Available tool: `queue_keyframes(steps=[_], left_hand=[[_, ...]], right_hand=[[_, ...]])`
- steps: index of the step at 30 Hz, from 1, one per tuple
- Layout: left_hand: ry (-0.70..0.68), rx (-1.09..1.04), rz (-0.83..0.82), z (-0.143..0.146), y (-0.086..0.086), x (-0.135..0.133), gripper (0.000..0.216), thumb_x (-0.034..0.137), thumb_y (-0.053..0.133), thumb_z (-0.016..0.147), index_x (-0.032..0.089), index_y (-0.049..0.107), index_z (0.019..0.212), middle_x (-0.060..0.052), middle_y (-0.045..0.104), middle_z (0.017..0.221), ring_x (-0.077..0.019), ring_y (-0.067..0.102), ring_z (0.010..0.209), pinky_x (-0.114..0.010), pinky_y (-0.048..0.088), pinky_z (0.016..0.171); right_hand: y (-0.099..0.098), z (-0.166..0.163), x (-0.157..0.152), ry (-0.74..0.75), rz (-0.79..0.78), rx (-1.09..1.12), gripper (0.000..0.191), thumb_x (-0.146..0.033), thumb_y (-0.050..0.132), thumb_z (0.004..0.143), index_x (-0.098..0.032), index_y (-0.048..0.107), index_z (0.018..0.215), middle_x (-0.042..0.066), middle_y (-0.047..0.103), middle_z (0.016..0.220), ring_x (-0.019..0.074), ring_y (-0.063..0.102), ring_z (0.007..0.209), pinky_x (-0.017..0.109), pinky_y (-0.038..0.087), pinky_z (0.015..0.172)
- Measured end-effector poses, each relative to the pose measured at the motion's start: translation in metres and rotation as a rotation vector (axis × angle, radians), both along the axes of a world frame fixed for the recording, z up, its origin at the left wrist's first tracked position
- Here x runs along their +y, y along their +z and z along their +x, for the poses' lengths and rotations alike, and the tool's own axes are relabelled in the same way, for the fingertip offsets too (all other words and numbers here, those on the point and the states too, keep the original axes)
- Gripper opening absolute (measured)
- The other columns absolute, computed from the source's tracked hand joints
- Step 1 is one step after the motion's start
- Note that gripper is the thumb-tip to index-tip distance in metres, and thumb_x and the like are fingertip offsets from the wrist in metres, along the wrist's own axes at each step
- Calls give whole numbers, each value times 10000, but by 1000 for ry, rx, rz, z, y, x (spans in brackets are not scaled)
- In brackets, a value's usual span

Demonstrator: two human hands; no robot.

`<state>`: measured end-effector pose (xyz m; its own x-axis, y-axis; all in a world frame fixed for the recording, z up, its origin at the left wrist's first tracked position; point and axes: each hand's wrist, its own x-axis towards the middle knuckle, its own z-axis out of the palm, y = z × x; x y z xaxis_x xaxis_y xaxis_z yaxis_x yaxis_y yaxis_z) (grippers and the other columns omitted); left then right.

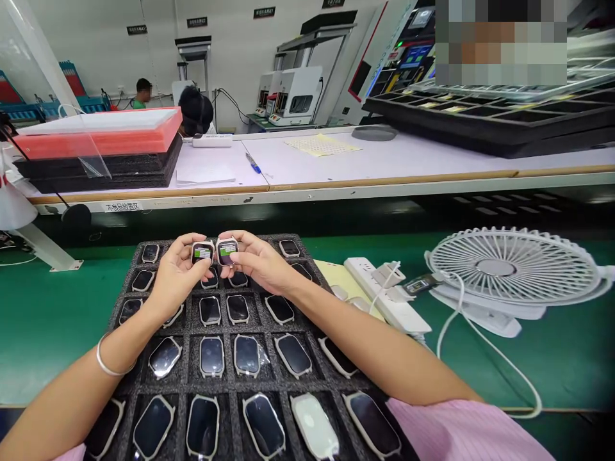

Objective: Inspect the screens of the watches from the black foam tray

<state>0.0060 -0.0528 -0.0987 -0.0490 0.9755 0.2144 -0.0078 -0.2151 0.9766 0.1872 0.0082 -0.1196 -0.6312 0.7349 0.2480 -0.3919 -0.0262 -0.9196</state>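
Note:
My left hand (177, 269) grips a small smartwatch body (202, 252) whose screen is lit with green and white. My right hand (254, 259) holds a second watch body (226, 250), also lit, right beside the first so the two nearly touch. Both are held above the far end of a black foam tray (221, 326) on the green belt. The tray's cells hold several more watch bodies with dark screens; one lies face down (314, 426) in the front row. A bracelet sits on my left wrist.
A white power strip (384, 296) and a white fan (514, 269) with trailing cable lie to the right on the green surface. Behind is a white shelf with stacked black and orange trays (100, 150), a pen, and black trays (494, 118). Two people sit far back.

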Motion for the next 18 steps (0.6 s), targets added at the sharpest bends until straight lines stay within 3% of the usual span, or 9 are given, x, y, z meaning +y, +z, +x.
queue_keyframes(steps=[5, 18], left_hand=[[-6, 1, -1, 1, -1, 1, 406, 271, 774, 740, 175, 577, 1081, 1, 668, 849, -108, 655, 580, -207, 540, 530], [-7, 14, -4, 0, -5, 0, 384, 295, 768, 766, 176, 587, 1083, -7, 675, 871, -104, 647, 562, -211, 546, 520]], right_hand=[[-3, 3, 1, 21, -6, 8, 379, -286, 739, 860, -195, 549, 1175, -4, 687, 845, 136, 694, 702, 249, 542, 634], [-7, 5, -1, 27, 26, -12, 441, -146, 683, 786, -178, 535, 1201, -9, 685, 863, 136, 695, 724, 253, 539, 658]])
